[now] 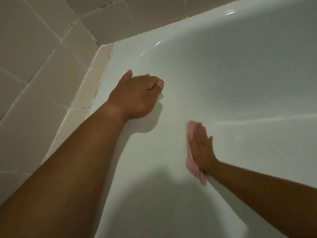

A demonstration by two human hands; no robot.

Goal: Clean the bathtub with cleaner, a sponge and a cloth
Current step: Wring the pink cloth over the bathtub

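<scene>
The white bathtub (223, 74) fills the middle and right of the view. My left hand (135, 95) rests on the tub's wide rim near the tiled corner, its fingers curled under and holding nothing that I can see. Lower right, my right hand (201, 148) lies flat with straight fingers and presses a pink cloth (193, 167) against the inner tub wall. The cloth shows along the hand's left edge and below the palm. No sponge or cleaner bottle is in view.
Beige wall tiles (42, 57) with white grout cover the left and top, meeting the tub at a corner. Water droplets (240, 134) speckle the tub surface right of my right hand.
</scene>
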